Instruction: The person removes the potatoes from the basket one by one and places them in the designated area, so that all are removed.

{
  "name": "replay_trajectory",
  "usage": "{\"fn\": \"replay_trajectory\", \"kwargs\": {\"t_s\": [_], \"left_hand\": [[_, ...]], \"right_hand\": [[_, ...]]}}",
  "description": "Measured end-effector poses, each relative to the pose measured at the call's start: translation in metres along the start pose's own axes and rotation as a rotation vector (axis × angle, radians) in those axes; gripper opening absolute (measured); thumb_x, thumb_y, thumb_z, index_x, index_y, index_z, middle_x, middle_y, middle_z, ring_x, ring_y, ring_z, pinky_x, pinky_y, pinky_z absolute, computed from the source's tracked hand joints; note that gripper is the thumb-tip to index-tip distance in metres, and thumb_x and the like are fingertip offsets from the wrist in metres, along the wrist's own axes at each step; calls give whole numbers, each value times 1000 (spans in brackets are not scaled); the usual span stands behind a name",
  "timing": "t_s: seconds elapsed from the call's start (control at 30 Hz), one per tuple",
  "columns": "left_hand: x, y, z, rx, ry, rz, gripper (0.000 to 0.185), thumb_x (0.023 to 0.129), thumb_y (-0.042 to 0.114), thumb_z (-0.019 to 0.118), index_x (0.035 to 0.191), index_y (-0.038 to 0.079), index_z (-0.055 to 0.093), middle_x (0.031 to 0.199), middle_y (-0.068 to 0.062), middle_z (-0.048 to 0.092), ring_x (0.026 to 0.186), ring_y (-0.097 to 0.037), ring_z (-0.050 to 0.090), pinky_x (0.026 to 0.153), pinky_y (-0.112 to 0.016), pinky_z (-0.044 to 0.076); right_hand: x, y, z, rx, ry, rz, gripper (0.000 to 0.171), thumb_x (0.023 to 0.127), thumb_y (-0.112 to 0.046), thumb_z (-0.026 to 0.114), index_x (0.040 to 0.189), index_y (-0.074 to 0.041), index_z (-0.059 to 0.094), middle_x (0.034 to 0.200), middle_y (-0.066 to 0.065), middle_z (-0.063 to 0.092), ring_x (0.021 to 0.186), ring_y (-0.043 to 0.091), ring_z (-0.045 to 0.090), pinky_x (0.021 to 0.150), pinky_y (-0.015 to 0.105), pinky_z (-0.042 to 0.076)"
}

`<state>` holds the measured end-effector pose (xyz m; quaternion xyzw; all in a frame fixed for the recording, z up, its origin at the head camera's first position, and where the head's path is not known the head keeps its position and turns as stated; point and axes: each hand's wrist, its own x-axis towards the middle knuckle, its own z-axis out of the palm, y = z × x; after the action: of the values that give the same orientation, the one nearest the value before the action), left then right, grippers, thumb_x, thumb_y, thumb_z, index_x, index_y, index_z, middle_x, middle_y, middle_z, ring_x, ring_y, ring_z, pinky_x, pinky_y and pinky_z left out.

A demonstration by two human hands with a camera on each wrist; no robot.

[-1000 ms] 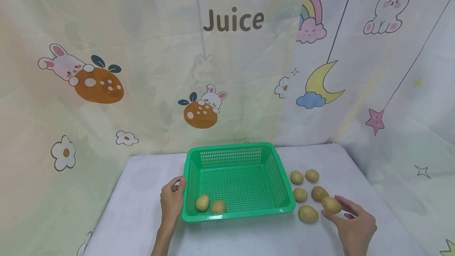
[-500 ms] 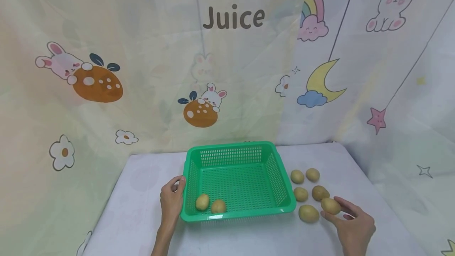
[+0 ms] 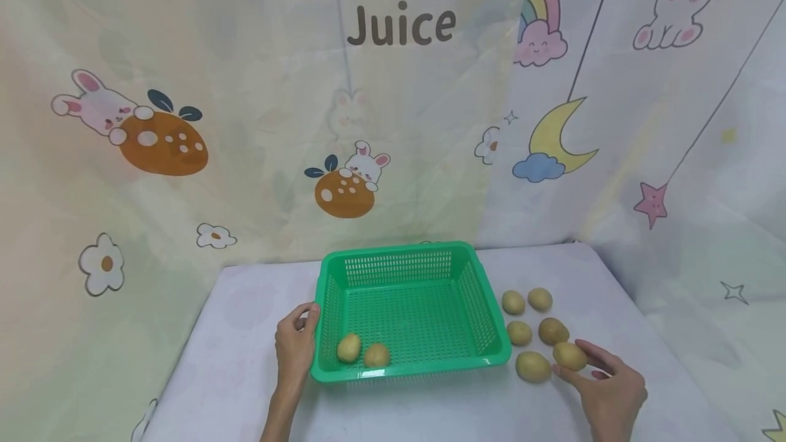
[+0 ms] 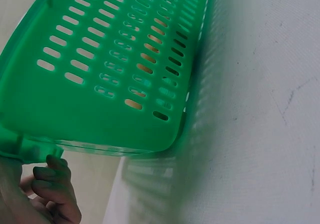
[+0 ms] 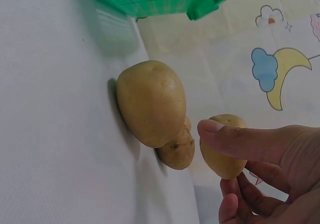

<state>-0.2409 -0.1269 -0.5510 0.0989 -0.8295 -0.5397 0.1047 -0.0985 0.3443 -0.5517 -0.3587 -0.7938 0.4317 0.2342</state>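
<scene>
R hand (image 3: 614,391) holds 1 potato (image 3: 570,357), bskt (image 3: 417,319) 2, tbl (image 3: 430,411) 5

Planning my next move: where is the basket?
In the head view, the green basket sits centrally, left hand holding its left side, loose potatoes to its right.

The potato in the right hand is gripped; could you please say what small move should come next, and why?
Probably carry the held potato left, over the basket: the right hand grips it, two other potatoes lie inside with room beside them, and the left hand holds the basket.
</scene>
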Motion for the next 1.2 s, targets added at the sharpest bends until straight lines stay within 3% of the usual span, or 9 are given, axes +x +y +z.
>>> {"fn": "replay_trajectory", "kwargs": {"t_s": [0.2,0.43,0.77,1.2], "left_hand": [[0,0,0,-8,3,1,46,114,38,59,137,0,72,96,-24,81,66,-16,70,58,-26,53],[-1,-1,0,-14,-12,8,48,114,40,59,138,0,71,95,-23,81,66,-15,69,58,-26,54],[0,1,0,-14,-9,17,46,114,38,59,137,1,72,94,-22,82,67,-14,69,59,-26,52],[-1,2,-2,6,-14,7,46,114,38,58,138,2,72,97,-23,81,68,-14,68,60,-26,52]], "right_hand": [[0,4,0,-5,1,-4,68,67,-4,104,129,-7,79,92,-26,80,90,-23,50,76,7,43],[2,7,2,-23,-12,28,68,68,-6,103,130,-8,78,104,-5,86,90,-22,48,77,9,43],[2,7,5,-43,-22,37,67,69,-6,102,131,-8,77,116,11,84,90,-21,46,76,8,43],[-1,9,8,-33,-12,-14,64,67,-7,104,127,-7,79,114,12,84,84,-26,48,73,6,44]]}}
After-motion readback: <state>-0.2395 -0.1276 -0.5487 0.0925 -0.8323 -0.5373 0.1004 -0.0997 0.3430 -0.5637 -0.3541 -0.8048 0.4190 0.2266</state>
